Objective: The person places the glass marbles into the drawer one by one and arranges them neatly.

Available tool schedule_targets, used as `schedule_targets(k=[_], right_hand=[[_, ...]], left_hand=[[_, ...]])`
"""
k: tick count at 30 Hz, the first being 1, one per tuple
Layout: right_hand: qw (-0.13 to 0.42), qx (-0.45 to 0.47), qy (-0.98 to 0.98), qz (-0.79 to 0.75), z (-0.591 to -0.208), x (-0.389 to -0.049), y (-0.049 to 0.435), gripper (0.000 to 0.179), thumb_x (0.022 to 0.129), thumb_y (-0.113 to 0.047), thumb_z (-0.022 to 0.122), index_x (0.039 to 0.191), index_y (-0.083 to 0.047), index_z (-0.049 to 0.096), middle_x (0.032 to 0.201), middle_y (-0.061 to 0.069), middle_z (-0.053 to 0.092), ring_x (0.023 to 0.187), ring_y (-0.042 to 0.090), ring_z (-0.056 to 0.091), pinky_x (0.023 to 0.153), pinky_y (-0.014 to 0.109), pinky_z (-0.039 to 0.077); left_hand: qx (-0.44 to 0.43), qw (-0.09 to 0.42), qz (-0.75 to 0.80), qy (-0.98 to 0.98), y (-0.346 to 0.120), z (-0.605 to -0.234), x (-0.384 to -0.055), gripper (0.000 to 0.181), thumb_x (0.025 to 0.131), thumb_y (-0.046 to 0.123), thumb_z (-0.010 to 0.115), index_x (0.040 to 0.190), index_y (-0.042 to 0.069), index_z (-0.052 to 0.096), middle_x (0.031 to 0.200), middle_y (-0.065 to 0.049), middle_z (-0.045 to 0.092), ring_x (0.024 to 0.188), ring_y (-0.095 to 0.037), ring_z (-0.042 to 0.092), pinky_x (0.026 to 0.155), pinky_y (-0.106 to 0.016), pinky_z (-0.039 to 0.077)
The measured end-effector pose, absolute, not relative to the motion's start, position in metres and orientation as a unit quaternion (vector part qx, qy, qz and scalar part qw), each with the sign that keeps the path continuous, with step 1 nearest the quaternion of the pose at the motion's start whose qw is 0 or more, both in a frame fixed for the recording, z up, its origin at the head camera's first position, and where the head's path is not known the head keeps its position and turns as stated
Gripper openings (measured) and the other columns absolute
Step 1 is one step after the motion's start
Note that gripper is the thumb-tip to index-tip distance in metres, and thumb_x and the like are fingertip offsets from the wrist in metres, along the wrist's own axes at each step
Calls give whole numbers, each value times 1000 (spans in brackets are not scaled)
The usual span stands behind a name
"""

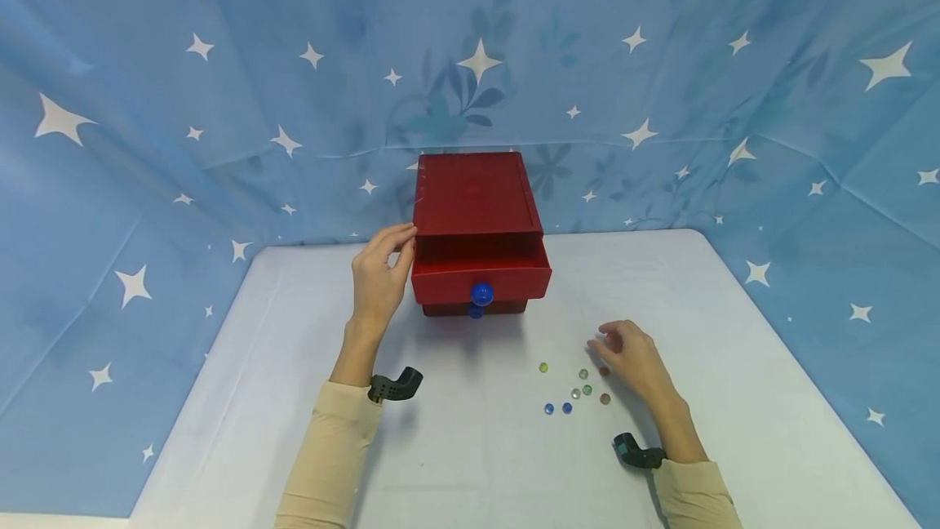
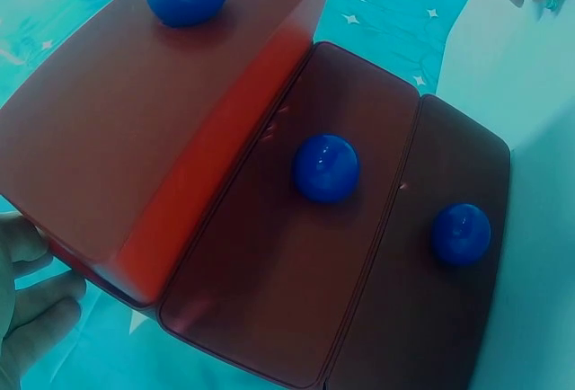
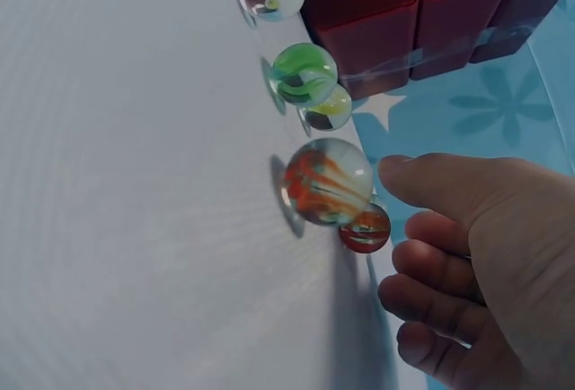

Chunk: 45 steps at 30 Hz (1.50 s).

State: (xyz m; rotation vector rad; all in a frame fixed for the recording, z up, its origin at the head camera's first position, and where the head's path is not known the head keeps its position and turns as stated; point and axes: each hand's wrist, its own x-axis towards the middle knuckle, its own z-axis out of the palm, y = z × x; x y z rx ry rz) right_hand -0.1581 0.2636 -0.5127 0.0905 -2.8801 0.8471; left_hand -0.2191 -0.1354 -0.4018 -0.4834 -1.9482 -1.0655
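A dark red cabinet [image 1: 473,190] with three drawers stands at the table's back, its top drawer [image 1: 481,284] pulled out. Each drawer front bears a round blue knob [image 2: 326,168]. My left hand [image 1: 378,276] rests its fingertips against the cabinet's left side, by the top drawer. Several glass marbles [image 1: 576,393] lie loose on the table, right of the cabinet. Above their right edge hovers my right hand [image 1: 631,357], fingers loosely bent and nothing between them. Close to its fingertips are an orange-streaked marble [image 3: 328,181] and a reddish marble [image 3: 365,229].
The white tabletop [image 1: 455,464] spreads around the cabinet and marbles. Behind it and along the sides hangs a blue star-patterned cloth [image 1: 470,6]. Each forearm wears a black wrist camera [image 1: 396,384].
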Motion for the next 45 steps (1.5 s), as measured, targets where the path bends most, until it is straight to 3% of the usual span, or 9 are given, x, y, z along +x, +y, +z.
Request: schedule_targets(k=[10,19,29,39,45], right_hand=[[41,34,-958,281,-514,-159,266,39,90,-26,74,118,0,65,96,9,64,84,19,60,73,34,53],[10,20,-958,284,-513,-158,266,32,91,-28,73,110,-2,69,100,11,66,92,25,64,83,46,59],[-5,24,-961,275,-512,-159,265,23,91,-25,73,103,-5,72,92,6,68,86,21,65,83,45,58],[-13,28,-959,281,-513,-160,266,24,92,-25,72,105,-5,70,89,3,68,78,13,65,81,44,59],[-2,28,-960,279,-512,-159,266,26,93,-26,70,106,-4,70,94,6,69,85,18,66,83,45,60]], left_hand=[[-195,423,-425,-776,-136,-401,-220,19,94,4,67,111,1,76,112,-12,75,90,-25,74,84,-33,61],[-201,427,-427,-771,-135,-404,-221,19,93,2,67,110,0,76,111,-12,75,88,-25,74,81,-36,62],[-197,424,-422,-776,-136,-403,-220,19,93,3,67,110,1,76,111,-12,75,89,-24,74,82,-35,62],[-193,423,-421,-779,-138,-404,-220,19,95,6,67,111,1,76,112,-11,75,89,-24,74,83,-31,61],[-196,426,-422,-776,-136,-404,-221,19,94,4,67,110,1,76,111,-11,75,88,-24,74,81,-36,62]])
